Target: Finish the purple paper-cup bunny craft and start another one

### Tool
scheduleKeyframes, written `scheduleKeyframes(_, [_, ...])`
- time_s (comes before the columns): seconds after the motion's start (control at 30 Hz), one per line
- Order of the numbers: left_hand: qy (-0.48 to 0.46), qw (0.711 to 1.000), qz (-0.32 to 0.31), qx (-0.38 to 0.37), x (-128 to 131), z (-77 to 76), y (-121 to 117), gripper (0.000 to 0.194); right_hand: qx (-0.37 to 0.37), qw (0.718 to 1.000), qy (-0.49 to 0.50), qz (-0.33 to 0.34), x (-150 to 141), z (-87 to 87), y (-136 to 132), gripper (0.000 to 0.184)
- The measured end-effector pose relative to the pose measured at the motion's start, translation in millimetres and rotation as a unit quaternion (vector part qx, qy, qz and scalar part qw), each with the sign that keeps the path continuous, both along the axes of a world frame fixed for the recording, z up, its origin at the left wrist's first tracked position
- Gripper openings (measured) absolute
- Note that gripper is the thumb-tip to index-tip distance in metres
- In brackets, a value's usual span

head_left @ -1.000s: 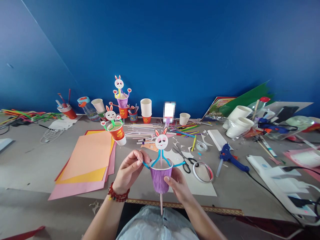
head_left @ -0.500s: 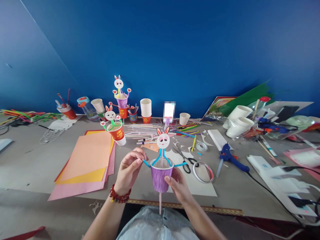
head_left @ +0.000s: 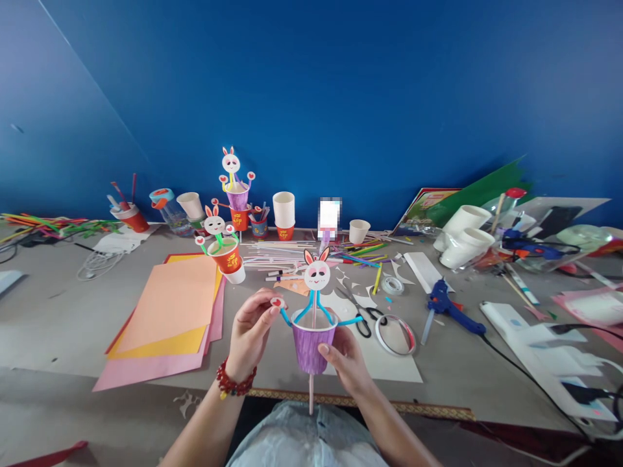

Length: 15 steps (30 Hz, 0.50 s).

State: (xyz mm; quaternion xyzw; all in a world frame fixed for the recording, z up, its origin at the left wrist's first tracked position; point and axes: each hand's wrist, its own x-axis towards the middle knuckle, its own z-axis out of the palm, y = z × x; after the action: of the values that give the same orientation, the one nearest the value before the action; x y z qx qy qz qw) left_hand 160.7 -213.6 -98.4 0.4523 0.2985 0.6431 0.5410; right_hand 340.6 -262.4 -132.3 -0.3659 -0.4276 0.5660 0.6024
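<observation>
My right hand (head_left: 346, 363) is wrapped round a purple paper cup (head_left: 311, 344) held above the table's near edge. A straw runs through the cup, and a paper rabbit face (head_left: 317, 274) sits on top of it. Blue arms (head_left: 341, 319) branch out to both sides of the cup's rim. My left hand (head_left: 250, 331) pinches the tip of the left blue arm, where a small white disc with a red heart (head_left: 277, 302) shows at my fingertips. A red bead bracelet (head_left: 233, 384) is on my left wrist.
Sheets of coloured paper (head_left: 170, 311) lie to the left. Two finished rabbit cups (head_left: 226, 253) stand behind them. Scissors (head_left: 360, 311), a tape ring (head_left: 394, 334) and a blue glue gun (head_left: 450, 306) lie to the right, among straws, paper cups (head_left: 284, 209) and cables.
My left fingers have shifted on the left blue arm, and the heart disc now shows at its tip. The cup and rabbit have moved only slightly.
</observation>
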Motion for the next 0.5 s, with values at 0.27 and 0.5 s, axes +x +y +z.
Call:
scheduleKeyframes(0.27, [0.005, 1.0, 0.008, -0.02, 0.7, -4.8, -0.4, 0.018, 0.005, 1.0, -0.001, -0.002, 0.3, 1.0, -0.1, 0.037])
scheduleKeyframes(0.5, [-0.007, 0.999, -0.025, -0.019, 1.6, -7.8, -0.5, 0.039, 0.001, 0.999, -0.049, 0.01, 0.9, 1.0, 1.0, 0.048])
